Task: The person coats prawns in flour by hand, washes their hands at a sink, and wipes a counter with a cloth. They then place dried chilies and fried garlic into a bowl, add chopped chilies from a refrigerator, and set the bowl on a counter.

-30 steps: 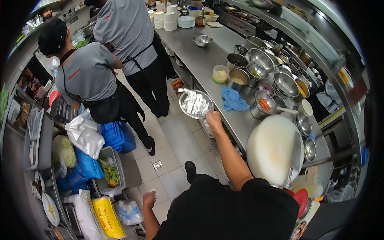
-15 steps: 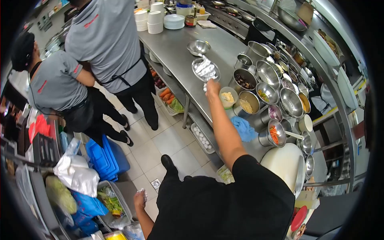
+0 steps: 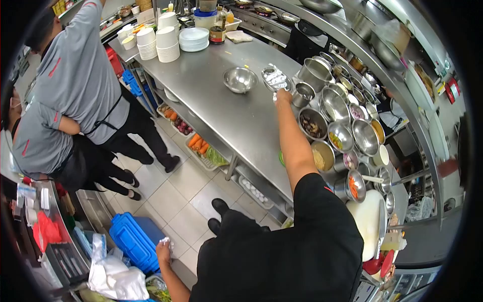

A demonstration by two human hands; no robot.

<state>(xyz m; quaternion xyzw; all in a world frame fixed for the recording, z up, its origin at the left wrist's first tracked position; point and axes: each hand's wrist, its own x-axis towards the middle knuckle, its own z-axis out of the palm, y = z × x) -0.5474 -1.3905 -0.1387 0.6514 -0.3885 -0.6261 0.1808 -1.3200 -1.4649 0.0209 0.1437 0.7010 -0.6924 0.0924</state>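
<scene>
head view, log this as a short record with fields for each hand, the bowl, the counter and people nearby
right hand: holds a metal bowl at its rim
bowl contents: silvery, foil-like material
bowl resting on counter: cannot tell
left hand: closed on a small white item, kind unclear
counter: bears another metal bowl and stacked white tubs
people nearby: two, in grey shirts, at picture left

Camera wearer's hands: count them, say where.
2: the right hand holds the metal bowl at the steel counter; the left hand is low, near the blue bin. Neither hidden.
</scene>
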